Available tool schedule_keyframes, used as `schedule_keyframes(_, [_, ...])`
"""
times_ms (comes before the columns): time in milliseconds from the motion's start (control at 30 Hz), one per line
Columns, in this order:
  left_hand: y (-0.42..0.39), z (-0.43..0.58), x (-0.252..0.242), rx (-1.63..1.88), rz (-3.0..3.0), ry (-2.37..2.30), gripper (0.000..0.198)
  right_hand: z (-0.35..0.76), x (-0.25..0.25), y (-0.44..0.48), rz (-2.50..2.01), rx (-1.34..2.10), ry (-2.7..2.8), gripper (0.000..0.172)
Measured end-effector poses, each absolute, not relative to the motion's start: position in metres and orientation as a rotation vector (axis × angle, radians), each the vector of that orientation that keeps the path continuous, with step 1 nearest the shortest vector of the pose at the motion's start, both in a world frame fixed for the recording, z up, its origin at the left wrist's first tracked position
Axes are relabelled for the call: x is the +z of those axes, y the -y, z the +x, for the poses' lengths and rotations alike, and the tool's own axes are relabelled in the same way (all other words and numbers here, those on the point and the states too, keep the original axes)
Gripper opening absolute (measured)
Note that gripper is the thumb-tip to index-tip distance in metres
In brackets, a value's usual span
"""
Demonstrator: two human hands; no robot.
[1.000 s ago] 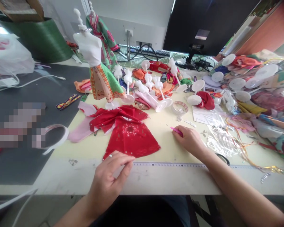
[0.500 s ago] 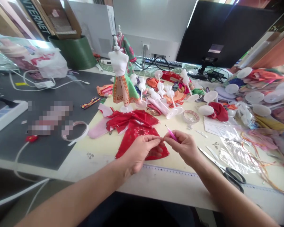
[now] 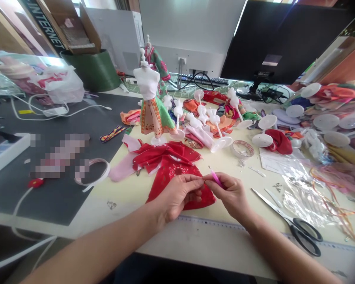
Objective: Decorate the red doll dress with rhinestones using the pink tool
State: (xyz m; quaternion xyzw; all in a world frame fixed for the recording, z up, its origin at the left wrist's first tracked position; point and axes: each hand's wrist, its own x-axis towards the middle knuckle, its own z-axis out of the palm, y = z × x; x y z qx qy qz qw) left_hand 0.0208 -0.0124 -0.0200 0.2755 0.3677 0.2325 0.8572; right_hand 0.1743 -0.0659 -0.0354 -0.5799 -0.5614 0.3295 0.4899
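My left hand (image 3: 177, 197) is closed in a pinch, thumb against forefinger; whatever lies between the fingertips is too small to make out. Touching or nearly touching it, my right hand (image 3: 233, 194) is closed around a slim pink tool (image 3: 215, 179) with a thin metal tip pointing up and left. The right thumb and forefinger also press together at the same spot. Beneath the hands lies a small red doll dress (image 3: 161, 179) with a pale printed motif, partly hidden by my left hand. Behind it stands a white doll mannequin (image 3: 147, 83) in an orange and green skirt (image 3: 156, 116).
Black-handled scissors (image 3: 292, 225) lie to the right, near a ruler (image 3: 215, 223) along the front edge. Tape rolls (image 3: 242, 148), tiny metal bits (image 3: 277, 187), clear plastic (image 3: 304, 197) and fallen white mannequins (image 3: 202, 114) surround the work area. Monitors (image 3: 278, 43) stand behind.
The view has shifted slightly, so more of the scissors shows. Both hands keep their pinch together over the red dress, and the pink tool stays in my right hand.
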Motion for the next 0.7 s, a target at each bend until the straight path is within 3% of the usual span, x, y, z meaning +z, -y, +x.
schedule_keyframes(333, [0.0099, 0.0205, -0.0294, 0.511, 0.682, -0.763, 0.014, 0.1744, -0.0403, 0.0664, -1.407, 0.791, 1.376, 0.011])
schedule_keyframes(700, [0.0087, 0.018, -0.0271, 0.5, 0.831, -0.752, 0.004, 0.168, -0.0412, 0.067, -1.306, 0.458, 1.622, 0.011])
